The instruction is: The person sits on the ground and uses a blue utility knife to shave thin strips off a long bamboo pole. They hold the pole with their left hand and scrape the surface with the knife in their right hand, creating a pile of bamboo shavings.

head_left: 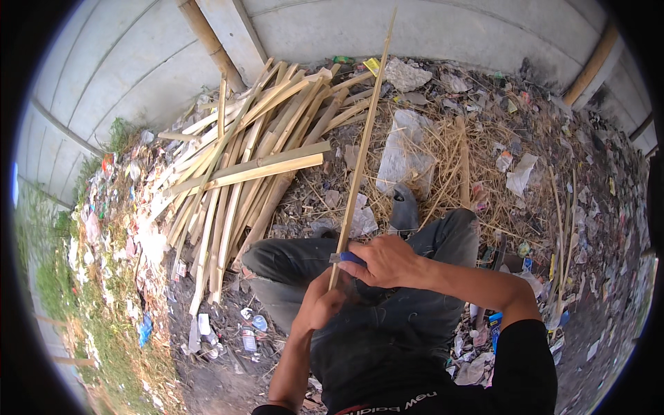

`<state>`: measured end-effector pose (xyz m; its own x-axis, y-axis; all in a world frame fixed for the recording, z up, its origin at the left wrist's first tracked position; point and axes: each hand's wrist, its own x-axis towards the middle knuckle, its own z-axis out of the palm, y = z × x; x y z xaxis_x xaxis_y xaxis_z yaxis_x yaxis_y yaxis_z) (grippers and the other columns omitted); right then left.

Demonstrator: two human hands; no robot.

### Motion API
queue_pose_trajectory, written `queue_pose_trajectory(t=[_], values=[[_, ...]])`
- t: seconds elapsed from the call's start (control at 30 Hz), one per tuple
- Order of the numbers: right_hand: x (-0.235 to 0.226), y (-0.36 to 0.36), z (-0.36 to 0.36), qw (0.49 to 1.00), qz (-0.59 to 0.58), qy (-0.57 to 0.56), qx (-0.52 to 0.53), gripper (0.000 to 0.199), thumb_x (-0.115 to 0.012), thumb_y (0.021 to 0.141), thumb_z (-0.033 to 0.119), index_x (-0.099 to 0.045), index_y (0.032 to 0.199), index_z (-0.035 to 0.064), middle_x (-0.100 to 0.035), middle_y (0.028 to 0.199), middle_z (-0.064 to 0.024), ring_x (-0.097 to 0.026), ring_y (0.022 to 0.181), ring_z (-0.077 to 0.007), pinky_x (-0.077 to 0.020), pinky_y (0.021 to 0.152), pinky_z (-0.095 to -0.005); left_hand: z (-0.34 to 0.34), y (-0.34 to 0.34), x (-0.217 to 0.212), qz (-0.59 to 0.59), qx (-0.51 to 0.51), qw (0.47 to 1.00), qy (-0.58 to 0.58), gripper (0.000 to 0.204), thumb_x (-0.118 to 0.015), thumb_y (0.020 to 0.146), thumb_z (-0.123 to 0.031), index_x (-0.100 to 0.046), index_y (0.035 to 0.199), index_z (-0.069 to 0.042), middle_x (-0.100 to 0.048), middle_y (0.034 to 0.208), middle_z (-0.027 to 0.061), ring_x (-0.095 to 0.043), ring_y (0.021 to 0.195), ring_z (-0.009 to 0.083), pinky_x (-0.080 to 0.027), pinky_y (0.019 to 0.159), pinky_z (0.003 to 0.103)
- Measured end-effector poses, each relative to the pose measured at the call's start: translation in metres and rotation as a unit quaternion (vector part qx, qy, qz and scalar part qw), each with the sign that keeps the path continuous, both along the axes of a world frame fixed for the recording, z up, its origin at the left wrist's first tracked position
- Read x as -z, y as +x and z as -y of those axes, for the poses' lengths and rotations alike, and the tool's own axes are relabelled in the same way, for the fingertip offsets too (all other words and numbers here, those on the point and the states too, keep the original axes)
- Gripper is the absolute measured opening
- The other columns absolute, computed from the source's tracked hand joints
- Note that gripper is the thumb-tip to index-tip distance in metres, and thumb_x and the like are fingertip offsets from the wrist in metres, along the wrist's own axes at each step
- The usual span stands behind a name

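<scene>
A long, thin bamboo strip (pixel 360 166) rises from my lap and leans away toward the far wall. Its near end is in my left hand (pixel 321 303), whose fingers are closed round it. My right hand (pixel 389 261) grips a knife by its blue handle (pixel 353 259), just above the left hand. The short blade (pixel 335 258) lies against the strip, and its full shape is hidden. Both hands are over my dark trousers (pixel 401 315), between the bent knees.
A heap of split bamboo strips (pixel 256 149) lies at the far left. Straw (pixel 443 166), a pale plastic sheet (pixel 407 152) and scattered litter cover the ground. A grey panel wall (pixel 456 31) with bamboo poles (pixel 211 41) stands behind. A large blade (pixel 194 335) lies at the left.
</scene>
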<state>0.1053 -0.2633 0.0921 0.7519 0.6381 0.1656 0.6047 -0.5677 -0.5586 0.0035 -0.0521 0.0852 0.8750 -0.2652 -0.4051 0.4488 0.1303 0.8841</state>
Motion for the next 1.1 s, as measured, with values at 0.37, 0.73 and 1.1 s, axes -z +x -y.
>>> queue_pose_trajectory(t=[0.37,0.73,1.1], values=[[-0.002,0.028,0.015,0.999,0.001,-0.020,0.048,0.052,-0.056,0.104,0.056,-0.073,0.098,0.0075,-0.069,0.065,-0.0186,-0.070,0.063,-0.0434,-0.0558,0.059,-0.0515,-0.010,-0.005,0.005,0.018,0.042,0.999,0.026,0.031,-0.056,0.082,-0.003,-0.053,0.112,-0.002,-0.043,0.070,-0.0035,-0.039,0.052,0.0069,-0.029,0.047,0.026],[-0.008,0.093,0.056,0.986,0.034,0.000,0.166,0.058,-0.054,0.106,0.056,-0.074,0.090,0.0044,-0.067,0.064,-0.0183,-0.068,0.063,-0.0431,-0.0533,0.062,-0.0532,-0.043,-0.026,0.014,0.039,0.110,0.991,0.066,0.031,-0.058,0.082,-0.003,-0.053,0.113,-0.002,-0.044,0.074,-0.0023,-0.040,0.056,0.0072,-0.032,0.050,0.026],[-0.025,0.167,0.137,0.953,0.065,-0.008,0.297,0.063,-0.048,0.110,0.056,-0.074,0.098,0.0003,-0.069,0.077,-0.0208,-0.068,0.076,-0.0415,-0.0505,0.071,-0.0520,-0.091,-0.061,0.018,0.019,0.166,0.977,0.133,0.028,-0.059,0.081,-0.008,-0.058,0.108,-0.002,-0.055,0.071,0.0032,-0.052,0.064,0.0150,-0.043,0.060,0.033]])
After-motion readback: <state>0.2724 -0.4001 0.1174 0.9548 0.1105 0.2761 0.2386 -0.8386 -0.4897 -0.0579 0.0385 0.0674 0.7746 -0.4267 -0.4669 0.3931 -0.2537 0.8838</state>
